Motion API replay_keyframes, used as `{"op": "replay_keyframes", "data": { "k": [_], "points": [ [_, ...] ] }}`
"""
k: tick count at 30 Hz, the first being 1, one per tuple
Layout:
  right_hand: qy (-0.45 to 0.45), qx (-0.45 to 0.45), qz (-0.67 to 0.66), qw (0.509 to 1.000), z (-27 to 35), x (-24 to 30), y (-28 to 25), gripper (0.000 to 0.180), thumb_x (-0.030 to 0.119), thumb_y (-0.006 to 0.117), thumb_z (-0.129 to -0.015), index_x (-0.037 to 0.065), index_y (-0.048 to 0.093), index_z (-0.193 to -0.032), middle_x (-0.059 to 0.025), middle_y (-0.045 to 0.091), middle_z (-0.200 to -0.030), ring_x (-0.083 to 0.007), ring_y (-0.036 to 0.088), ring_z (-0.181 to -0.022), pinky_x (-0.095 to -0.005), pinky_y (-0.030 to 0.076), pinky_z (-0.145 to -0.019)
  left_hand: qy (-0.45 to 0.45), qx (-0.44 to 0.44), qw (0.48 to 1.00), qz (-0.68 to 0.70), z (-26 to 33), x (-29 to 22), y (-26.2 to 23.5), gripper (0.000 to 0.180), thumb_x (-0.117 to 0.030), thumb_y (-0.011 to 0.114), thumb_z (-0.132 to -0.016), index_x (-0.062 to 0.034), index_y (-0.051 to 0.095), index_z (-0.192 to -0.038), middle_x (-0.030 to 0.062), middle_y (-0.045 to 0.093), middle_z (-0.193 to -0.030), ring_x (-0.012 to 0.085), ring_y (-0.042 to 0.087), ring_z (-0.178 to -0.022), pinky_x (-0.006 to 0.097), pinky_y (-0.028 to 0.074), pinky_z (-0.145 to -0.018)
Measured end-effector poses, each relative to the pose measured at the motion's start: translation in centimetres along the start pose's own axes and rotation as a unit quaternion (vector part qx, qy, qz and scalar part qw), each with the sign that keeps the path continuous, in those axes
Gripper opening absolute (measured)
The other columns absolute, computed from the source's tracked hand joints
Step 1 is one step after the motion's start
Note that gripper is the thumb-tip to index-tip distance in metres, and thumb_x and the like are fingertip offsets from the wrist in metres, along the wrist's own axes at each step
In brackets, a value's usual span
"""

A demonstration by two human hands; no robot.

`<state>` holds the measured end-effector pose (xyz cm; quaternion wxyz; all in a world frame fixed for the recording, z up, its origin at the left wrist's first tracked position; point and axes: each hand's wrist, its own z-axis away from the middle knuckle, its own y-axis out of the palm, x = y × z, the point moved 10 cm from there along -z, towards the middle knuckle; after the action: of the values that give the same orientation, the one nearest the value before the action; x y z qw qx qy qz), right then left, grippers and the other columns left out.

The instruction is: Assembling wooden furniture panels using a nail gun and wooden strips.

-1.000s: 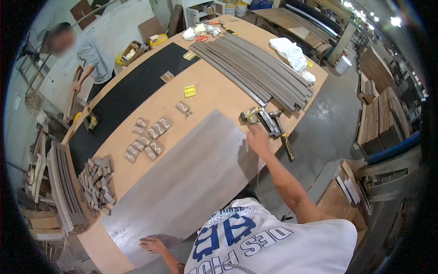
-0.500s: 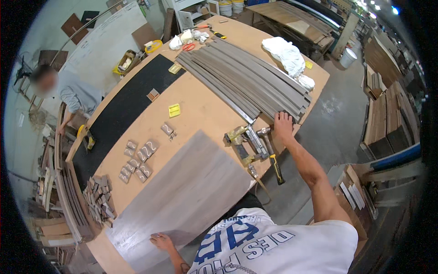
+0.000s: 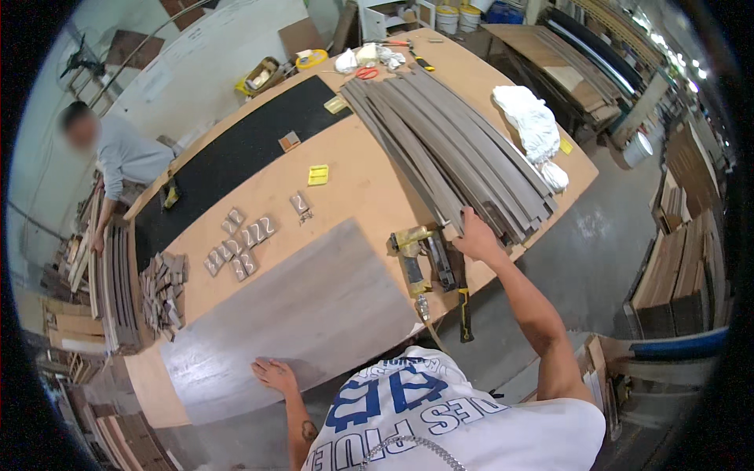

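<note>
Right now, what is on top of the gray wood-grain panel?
The left hand rests on the gray wood-grain panel, toward its near edge. The surface beneath that hand is covered and cannot be seen.

A silver chain lies over the white shirt with blue lettering; the left forearm is tattooed.

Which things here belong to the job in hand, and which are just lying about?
Seemingly part of the job:
grey panel, under the left hand
grey strips, nail gun and hammer, close by the right hand

Apparently just lying about:
white cloth, right of the strips
red scissors, near the strips' far end
white bucket, on the floor
</note>
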<state>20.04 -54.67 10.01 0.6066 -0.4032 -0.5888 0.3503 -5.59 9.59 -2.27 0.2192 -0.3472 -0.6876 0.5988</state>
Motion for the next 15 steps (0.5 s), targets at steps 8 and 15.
{"op": "replay_keyframes", "data": {
  "k": [8, 15],
  "points": [
    [0.037, 0.160, -0.499, 0.851, 4.4, 5.0, -4.8, 0.065, 0.011, 0.064, -0.068, -0.003, 0.049, -0.129, -0.0101, 0.066, -0.091, -0.0156, 0.062, -0.066, -0.0320, 0.052, -0.056, 0.018, 0.012, 0.996, 0.085, 0.8, -3.5, -2.0, 0.056, -0.027, 0.050, -0.092, 0.0075, 0.041, -0.135, 0.0308, 0.042, -0.139, 0.0475, 0.040, -0.128, 0.048, 0.032, -0.108],
    [0.039, 0.318, -0.701, 0.638, 13.4, 12.1, -0.5, 0.072, 0.018, 0.075, -0.066, -0.005, 0.045, -0.128, -0.0162, 0.062, -0.091, -0.0206, 0.060, -0.054, -0.0306, 0.049, -0.046, 0.052, 0.288, 0.810, 0.509, 1.0, -21.0, -3.7, 0.047, -0.030, 0.058, -0.096, -0.0028, 0.049, -0.134, 0.0131, 0.057, -0.128, 0.0209, 0.057, -0.115, 0.035, 0.043, -0.101]
  ]
}}
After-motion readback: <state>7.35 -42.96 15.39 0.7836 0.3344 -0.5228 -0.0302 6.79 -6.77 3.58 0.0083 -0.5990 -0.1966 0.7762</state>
